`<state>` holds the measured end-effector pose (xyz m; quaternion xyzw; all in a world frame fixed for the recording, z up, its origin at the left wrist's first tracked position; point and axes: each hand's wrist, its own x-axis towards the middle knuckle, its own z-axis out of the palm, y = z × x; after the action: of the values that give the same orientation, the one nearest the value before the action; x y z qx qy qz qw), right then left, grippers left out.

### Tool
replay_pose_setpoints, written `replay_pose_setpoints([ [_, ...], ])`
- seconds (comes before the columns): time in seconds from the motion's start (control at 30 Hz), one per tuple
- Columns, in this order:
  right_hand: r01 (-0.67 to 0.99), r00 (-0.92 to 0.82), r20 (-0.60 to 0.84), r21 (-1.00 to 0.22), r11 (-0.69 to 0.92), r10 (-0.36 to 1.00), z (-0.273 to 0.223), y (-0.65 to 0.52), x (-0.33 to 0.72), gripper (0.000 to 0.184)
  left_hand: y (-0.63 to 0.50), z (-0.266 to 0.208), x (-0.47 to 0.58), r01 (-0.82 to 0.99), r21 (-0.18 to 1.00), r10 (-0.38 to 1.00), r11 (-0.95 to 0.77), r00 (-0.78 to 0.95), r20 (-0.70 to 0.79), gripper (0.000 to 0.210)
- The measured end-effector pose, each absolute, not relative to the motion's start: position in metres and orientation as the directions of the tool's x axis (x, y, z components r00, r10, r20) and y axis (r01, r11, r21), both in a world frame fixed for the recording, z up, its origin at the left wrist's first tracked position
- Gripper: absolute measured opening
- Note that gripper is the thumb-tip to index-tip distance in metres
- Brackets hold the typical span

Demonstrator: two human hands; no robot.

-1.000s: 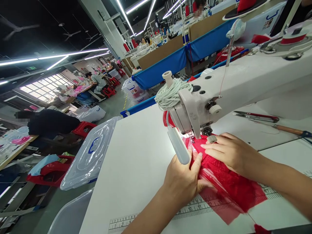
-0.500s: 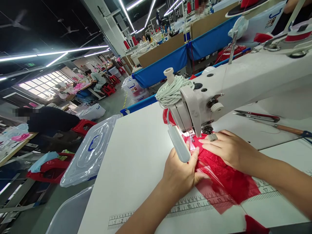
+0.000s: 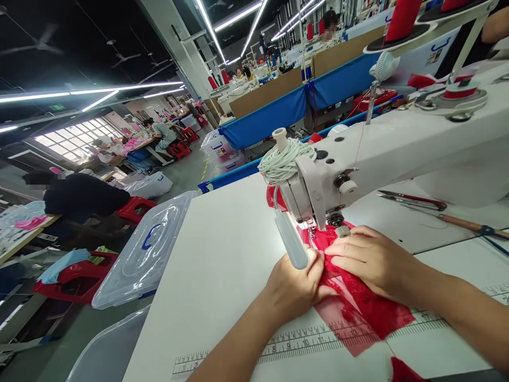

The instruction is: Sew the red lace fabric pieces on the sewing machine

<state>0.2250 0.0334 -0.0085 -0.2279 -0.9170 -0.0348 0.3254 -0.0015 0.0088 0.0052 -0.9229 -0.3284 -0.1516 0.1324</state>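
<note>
Red lace-and-mesh fabric [image 3: 368, 302] lies under the needle end of a white sewing machine [image 3: 401, 143] and spreads towards me over the table. My left hand [image 3: 296, 284] pinches its left edge between thumb and fingers, partly hidden behind the grey lamp [image 3: 291, 241]. On the other side, my right hand [image 3: 376, 260] has bent fingers closed on the lace, just below the machine's head. Between both hands the cloth is bunched. The presser foot [image 3: 312, 232] stands close ahead of the fingertips; whether it touches the cloth I cannot tell.
A printed ruler [image 3: 294, 345] runs along the white table [image 3: 214, 254]. Thread snips [image 3: 413, 200] and a wooden-handled tool [image 3: 461, 222] lie right, behind my right hand. Lidded plastic boxes [image 3: 139, 249] stand left. A red scrap [image 3: 407, 371] is at the front edge.
Both hands have drawn slightly back from the presser foot, and their fingers have curled more. The fabric between them has bunched up and shifted a little towards me. The view has tilted slightly.
</note>
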Motion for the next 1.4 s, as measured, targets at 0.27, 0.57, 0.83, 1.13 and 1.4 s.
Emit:
replay_pose_setpoints([
  [0.27,0.45,-0.706,0.576,-0.083,0.889,0.411,-0.015,0.033,0.225,0.033,0.004,0.006,-0.004,0.693,-0.116,0.631,-0.711,0.702,0.33,0.053],
  [0.57,0.436,-0.719,0.557,-0.106,0.894,0.416,-0.011,0.034,0.225,0.03,-0.001,0.007,-0.002,0.693,-0.101,0.626,-0.714,0.696,0.351,0.065],
  [0.83,0.505,-0.71,0.558,-0.024,0.863,0.43,-0.011,0.034,0.228,0.032,-0.007,0.006,0.0,0.732,-0.133,0.634,-0.668,0.653,0.414,0.078],
  [1.13,0.521,-0.686,0.579,-0.031,0.853,0.44,-0.012,0.034,0.226,0.029,-0.007,0.006,0.002,0.721,-0.13,0.619,-0.681,0.661,0.423,0.08],
  [1.4,0.524,-0.684,0.577,-0.037,0.851,0.446,-0.011,0.035,0.228,0.031,-0.008,0.004,0.001,0.748,-0.163,0.645,-0.644,0.645,0.411,0.078],
])
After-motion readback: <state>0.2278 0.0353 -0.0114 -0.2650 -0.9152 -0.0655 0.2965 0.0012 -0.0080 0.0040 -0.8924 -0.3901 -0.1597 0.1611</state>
